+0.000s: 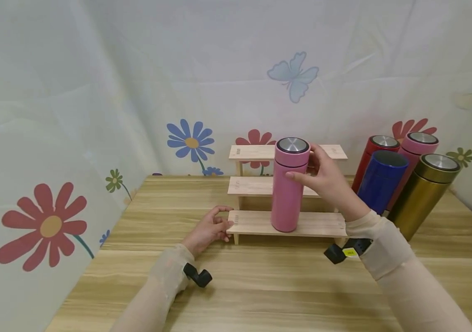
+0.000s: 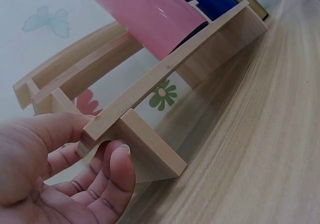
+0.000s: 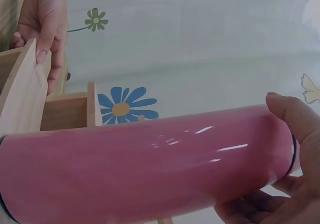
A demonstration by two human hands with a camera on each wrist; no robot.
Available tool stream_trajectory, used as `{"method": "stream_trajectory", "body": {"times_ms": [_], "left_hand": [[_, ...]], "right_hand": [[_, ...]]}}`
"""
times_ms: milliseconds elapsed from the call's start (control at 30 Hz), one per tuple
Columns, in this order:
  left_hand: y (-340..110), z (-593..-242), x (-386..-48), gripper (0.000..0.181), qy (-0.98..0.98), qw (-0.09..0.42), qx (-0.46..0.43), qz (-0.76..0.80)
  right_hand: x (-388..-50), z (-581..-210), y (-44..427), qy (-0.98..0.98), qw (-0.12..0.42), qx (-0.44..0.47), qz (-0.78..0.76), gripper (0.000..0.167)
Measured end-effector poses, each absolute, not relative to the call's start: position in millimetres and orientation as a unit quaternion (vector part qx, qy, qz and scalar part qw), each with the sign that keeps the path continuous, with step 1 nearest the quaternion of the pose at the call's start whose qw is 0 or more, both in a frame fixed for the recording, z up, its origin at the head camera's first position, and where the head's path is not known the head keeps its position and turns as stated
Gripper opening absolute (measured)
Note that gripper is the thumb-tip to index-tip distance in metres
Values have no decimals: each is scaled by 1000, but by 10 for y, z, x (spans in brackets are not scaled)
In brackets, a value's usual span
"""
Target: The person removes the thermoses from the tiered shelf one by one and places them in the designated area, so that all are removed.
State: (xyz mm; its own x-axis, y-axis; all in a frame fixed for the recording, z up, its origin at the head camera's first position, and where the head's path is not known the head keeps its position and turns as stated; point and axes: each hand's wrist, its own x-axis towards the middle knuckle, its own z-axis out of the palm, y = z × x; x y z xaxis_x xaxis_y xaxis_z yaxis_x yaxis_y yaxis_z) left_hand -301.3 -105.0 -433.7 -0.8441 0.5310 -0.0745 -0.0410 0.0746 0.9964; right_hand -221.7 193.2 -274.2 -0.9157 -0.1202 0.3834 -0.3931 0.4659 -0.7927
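Observation:
A pink thermos bottle (image 1: 287, 193) with a silver-topped lid stands upright on the lowest step of a three-tier wooden rack (image 1: 248, 222). My right hand (image 1: 329, 180) grips it near the top, thumb at the front and fingers behind; the right wrist view shows the hand curled round the upper end of the bottle. At the rack's left end, my left hand (image 1: 211, 228) pinches the edge of the lowest board. In the left wrist view its thumb lies on top of the board (image 2: 150, 83) and its fingers curl underneath.
Right of the rack stand a red thermos (image 1: 366, 161), a blue one (image 1: 383, 180), a second pink one (image 1: 418, 145) and a gold one (image 1: 422, 196), close together beside my right forearm. A flowered cloth (image 1: 219, 69) hangs behind the wooden table (image 1: 261, 295).

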Motion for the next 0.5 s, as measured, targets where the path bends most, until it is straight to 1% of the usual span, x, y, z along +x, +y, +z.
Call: {"method": "stream_trajectory", "body": {"times_ms": [167, 500], "left_hand": [[-1034, -4336, -3007, 49, 701, 217, 175, 657], [-1040, -4318, -2987, 48, 704, 213, 170, 656]], "right_hand": [[-2260, -2820, 1899, -839, 138, 143, 507, 76], [-2266, -2790, 1873, -835, 147, 149, 509, 70]]}}
